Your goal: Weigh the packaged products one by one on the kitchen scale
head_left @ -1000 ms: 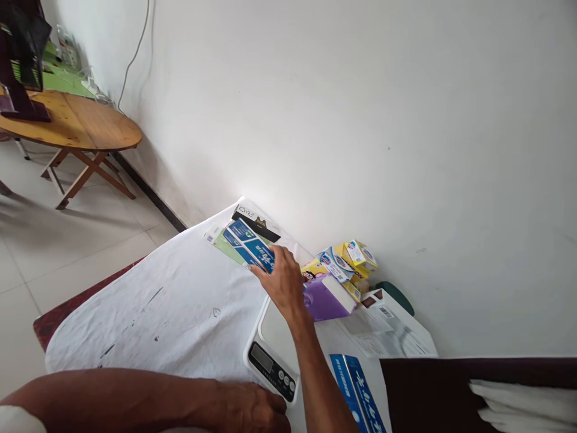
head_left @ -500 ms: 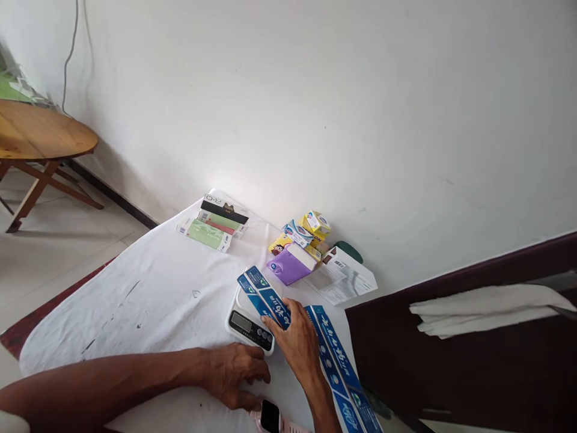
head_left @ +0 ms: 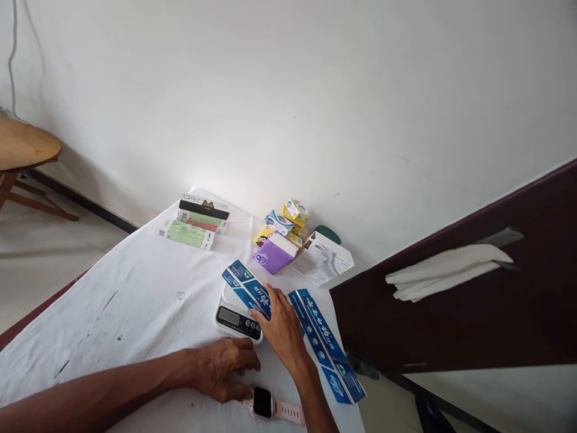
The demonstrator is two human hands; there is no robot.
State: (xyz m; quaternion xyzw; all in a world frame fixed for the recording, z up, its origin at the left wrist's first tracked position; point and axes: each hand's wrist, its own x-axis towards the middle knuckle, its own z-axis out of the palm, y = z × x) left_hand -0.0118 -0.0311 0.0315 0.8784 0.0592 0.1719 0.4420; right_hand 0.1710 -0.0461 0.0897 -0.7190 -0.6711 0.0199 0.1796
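Note:
My right hand (head_left: 283,328) grips a long blue toothpaste box (head_left: 243,282) that lies across the white digital kitchen scale (head_left: 238,316). Part of the box is hidden under the fingers. Bent over the cloth below the scale, my left hand (head_left: 228,367) has its thumb and fingers apart and holds nothing visible. Its thumb tip is at the strap of a pink smartwatch (head_left: 262,402) with a dark screen. Right of my right hand, a second blue toothpaste box (head_left: 327,349) lies on the table.
A white cloth covers the table (head_left: 148,300). Against the wall sit a purple tissue pack (head_left: 273,254), small yellow boxes (head_left: 295,211) and a white carton (head_left: 324,261). Green flat boxes (head_left: 189,233) lie at the back left. A white towel (head_left: 446,273) hangs right.
The whole view has shifted, so the table and things appear farther left and slightly higher. More of the smartwatch shows now. My right hand keeps its grip on the toothpaste box.

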